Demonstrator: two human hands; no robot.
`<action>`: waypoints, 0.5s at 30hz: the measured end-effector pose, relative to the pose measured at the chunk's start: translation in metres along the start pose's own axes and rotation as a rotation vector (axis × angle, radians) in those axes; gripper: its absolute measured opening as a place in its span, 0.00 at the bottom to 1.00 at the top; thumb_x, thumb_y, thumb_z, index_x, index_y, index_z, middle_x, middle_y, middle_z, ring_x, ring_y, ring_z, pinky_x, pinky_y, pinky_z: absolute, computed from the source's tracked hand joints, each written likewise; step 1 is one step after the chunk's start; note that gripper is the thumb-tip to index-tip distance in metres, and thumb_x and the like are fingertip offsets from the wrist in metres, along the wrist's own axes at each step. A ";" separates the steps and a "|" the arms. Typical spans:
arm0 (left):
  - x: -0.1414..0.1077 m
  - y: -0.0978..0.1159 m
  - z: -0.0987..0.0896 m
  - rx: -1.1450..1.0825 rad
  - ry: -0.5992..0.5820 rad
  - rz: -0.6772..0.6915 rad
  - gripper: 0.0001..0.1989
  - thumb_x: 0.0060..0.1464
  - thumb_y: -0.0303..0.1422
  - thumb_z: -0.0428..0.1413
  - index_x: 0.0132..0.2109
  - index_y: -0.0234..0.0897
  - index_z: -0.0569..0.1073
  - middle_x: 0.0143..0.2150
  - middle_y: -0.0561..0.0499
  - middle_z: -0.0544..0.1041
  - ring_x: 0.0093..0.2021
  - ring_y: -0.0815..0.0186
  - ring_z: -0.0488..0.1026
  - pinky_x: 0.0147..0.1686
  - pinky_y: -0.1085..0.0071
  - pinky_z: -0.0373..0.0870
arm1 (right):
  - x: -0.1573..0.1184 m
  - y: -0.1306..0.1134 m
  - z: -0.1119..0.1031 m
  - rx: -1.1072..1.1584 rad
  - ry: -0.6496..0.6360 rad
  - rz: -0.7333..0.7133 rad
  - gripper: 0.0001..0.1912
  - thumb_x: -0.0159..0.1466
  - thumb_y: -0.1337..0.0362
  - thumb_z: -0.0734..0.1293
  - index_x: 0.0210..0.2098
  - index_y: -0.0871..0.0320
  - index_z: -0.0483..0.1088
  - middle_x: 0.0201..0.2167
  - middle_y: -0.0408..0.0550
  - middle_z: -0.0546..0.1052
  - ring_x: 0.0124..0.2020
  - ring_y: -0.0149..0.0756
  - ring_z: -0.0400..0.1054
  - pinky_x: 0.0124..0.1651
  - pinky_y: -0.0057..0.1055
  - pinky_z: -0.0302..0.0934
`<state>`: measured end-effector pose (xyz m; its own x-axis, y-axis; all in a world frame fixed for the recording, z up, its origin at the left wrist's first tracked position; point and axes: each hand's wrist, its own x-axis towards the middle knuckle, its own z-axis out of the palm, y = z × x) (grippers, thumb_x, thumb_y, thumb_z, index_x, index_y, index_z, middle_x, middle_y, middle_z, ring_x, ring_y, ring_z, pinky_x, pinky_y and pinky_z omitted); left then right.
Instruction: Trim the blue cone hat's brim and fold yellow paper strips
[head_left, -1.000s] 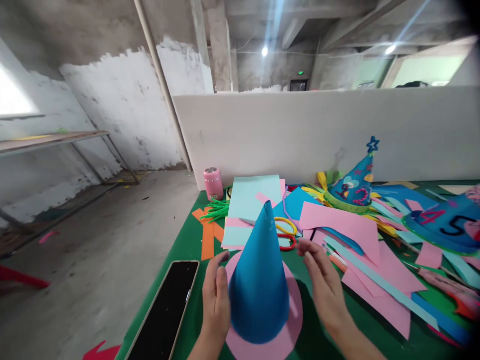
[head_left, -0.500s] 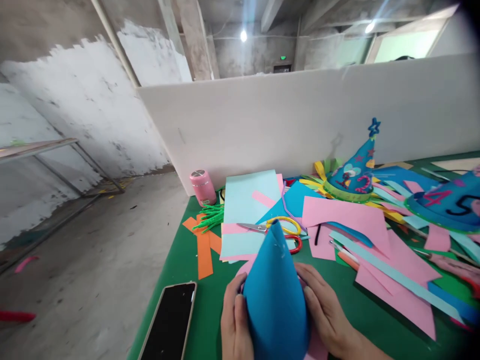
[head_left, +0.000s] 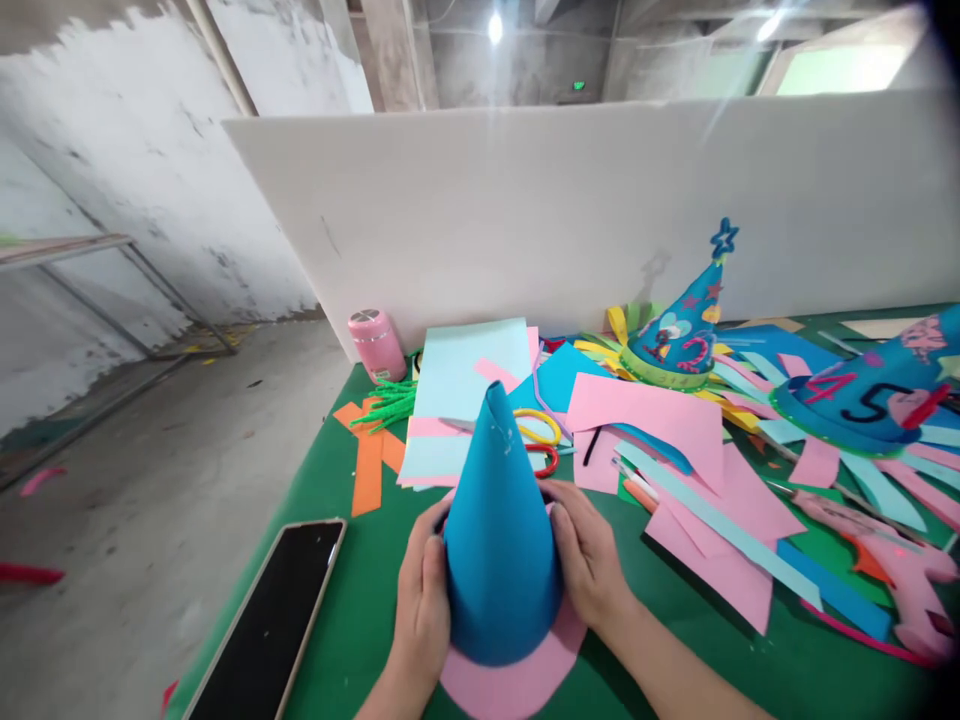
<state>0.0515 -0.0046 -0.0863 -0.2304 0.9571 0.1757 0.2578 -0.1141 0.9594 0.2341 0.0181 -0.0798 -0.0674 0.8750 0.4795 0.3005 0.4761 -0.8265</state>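
Blue cone (head_left: 504,560), one: rolled, undecorated; stands on pink disc (head_left: 510,688), attachment unclear. Left hand (head_left: 421,598), right hand (head_left: 589,556): curled against cone, gripping its sides.

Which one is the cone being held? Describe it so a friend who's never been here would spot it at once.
Find the green table before the pale board. At its near side, the left hand and right hand hold the cone from both sides, above pink paper. Its undecorated blue surface sets it apart from the decorated star-topped hat and 45 hat.
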 end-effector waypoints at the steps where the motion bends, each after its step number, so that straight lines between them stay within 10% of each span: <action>1: 0.000 0.000 0.002 0.004 -0.011 0.002 0.23 0.56 0.48 0.41 0.49 0.40 0.68 0.50 0.47 0.70 0.51 0.56 0.65 0.52 0.59 0.60 | 0.001 0.001 -0.002 0.007 0.021 0.007 0.14 0.64 0.65 0.54 0.47 0.55 0.65 0.42 0.51 0.70 0.45 0.38 0.64 0.47 0.38 0.60; 15: -0.003 0.002 -0.005 0.004 -0.123 0.044 0.22 0.58 0.45 0.38 0.49 0.38 0.67 0.48 0.46 0.71 0.49 0.58 0.67 0.48 0.64 0.62 | 0.039 0.029 -0.028 -0.224 0.273 0.106 0.14 0.62 0.61 0.58 0.47 0.58 0.63 0.38 0.50 0.71 0.38 0.37 0.66 0.39 0.37 0.63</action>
<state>0.0476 -0.0087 -0.0839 -0.1026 0.9767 0.1887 0.2691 -0.1554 0.9505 0.2670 0.0633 -0.0771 0.2225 0.8481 0.4809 0.4948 0.3268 -0.8052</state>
